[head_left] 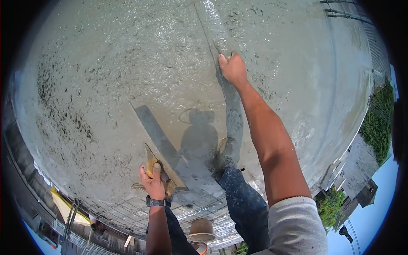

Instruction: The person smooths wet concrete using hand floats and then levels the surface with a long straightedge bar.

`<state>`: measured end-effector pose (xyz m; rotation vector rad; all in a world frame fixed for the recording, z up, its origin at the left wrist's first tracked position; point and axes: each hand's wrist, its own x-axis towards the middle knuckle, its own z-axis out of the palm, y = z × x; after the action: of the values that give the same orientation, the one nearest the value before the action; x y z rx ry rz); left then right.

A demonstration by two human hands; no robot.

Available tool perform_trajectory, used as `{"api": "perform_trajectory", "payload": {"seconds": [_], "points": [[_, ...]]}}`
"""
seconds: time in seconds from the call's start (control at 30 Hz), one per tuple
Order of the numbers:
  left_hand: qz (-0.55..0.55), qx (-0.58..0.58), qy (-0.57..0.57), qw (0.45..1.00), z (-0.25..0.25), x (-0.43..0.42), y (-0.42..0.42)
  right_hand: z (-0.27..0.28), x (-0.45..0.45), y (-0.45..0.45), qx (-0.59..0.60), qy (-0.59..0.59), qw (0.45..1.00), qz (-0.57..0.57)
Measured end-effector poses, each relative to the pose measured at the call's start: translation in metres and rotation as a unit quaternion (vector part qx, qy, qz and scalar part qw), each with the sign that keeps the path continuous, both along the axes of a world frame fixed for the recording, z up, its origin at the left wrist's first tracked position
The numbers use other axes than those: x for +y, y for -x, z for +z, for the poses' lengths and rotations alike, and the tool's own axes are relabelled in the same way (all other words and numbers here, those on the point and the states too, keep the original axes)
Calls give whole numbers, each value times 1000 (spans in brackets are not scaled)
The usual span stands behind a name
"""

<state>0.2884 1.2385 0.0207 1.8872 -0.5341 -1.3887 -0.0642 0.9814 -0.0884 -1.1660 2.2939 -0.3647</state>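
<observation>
My right hand is closed around a long, narrow straightedge coated in wet cement, which runs away from me toward the top of the view. In my left hand is a plastering trowel, gripped by its yellowish handle. Its long blade is tilted nearly edge-on, and its shadow falls on the wet concrete beside it. How far the blade is from the surface I cannot tell. Rough, lumpy concrete lies around the straightedge, with smoother material nearer my feet.
A muddy boot stands in the concrete below my right hand. Behind it are a steel rebar grid and a tan bucket. Rails show at upper right, bushes and roofs beyond the right edge.
</observation>
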Motion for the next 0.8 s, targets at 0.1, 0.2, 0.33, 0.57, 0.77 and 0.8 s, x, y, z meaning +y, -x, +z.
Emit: {"api": "perform_trajectory", "payload": {"seconds": [0.1,0.2,0.33,0.57,0.77,0.8], "points": [[-23,24,-25,999,-1,4,7,-3,38,77,34,-2,996,-78],[-43,16,-31,998,-9,7,4,-6,101,155,107,-1,982,-159],[-57,3,-46,997,-12,10,-2,-28,212,224,45,37,938,-342],[-79,-31,-42,995,-18,23,-30,1,359,192,-136,133,672,-715],[-61,-21,-55,996,-14,17,-48,-40,212,230,-385,170,735,-532],[-46,-13,-54,997,-12,20,-45,-41,176,236,-388,159,742,-522]]}}
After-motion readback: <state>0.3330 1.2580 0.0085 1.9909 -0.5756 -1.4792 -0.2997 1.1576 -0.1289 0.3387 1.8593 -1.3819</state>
